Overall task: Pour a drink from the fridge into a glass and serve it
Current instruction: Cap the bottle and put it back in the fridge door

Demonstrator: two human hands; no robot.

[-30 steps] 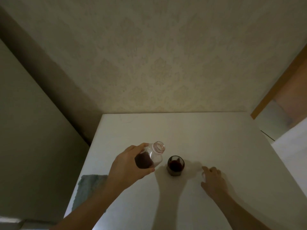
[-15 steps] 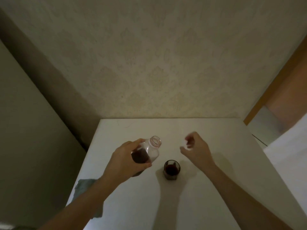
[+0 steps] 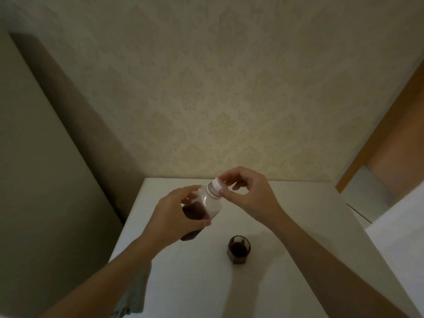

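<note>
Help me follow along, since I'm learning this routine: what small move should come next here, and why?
Probably twist the cap down tight. The right hand pinches it on the mouth of the bottle, which the left hand grips, tilted, above the table. The glass already holds dark drink, so pouring looks done; closing the bottle likely comes before serving.

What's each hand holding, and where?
Left hand grips the bottle around its body. Right hand pinches the cap at the bottle's mouth.

Left hand (image 3: 174,216) hides bottle (image 3: 210,204) middle; cloth (image 3: 135,294) partly behind forearm, cut by bottom edge.
</note>
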